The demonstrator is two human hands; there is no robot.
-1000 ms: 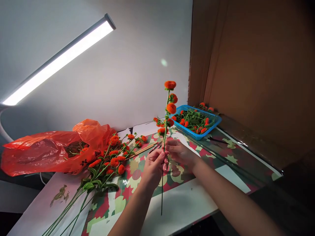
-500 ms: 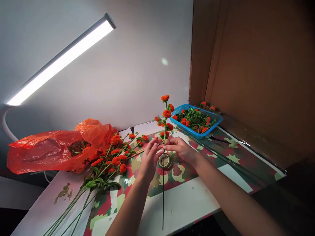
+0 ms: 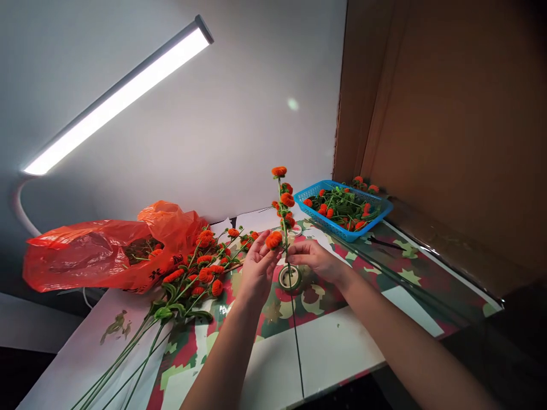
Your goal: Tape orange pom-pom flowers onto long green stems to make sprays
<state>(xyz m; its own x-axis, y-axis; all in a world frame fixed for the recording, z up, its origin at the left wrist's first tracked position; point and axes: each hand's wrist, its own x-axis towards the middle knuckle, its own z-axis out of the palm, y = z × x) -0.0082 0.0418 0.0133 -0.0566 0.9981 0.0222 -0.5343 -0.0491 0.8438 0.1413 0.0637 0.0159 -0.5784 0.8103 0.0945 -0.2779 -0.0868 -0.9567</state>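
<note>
An artificial flower stem (image 3: 296, 336) with several fuzzy orange blooms up its top stands between my hands, its long thin dark green end slanting down toward the table's front edge. My right hand (image 3: 315, 260) pinches the stem just below the blooms. With fingers and thumb closed around it, my left hand (image 3: 257, 267) grips the lowest orange bloom (image 3: 274, 240); its contact with the stem is partly hidden. Below and behind the stem, a roll of green tape (image 3: 300, 279) lies on the patterned table cover.
Finished-looking orange flower stems (image 3: 205, 275) lie at left beside a red plastic bag (image 3: 94, 250). A blue basket (image 3: 351, 234) of blooms and greenery stands at the back right, near a cardboard wall (image 3: 431, 114). A lit lamp (image 3: 123, 94) hangs at upper left.
The stem has tilted, its top leaning left and its lower end swinging right. The lowest bloom now sits at my left fingers. The whole view has shifted slightly.
</note>
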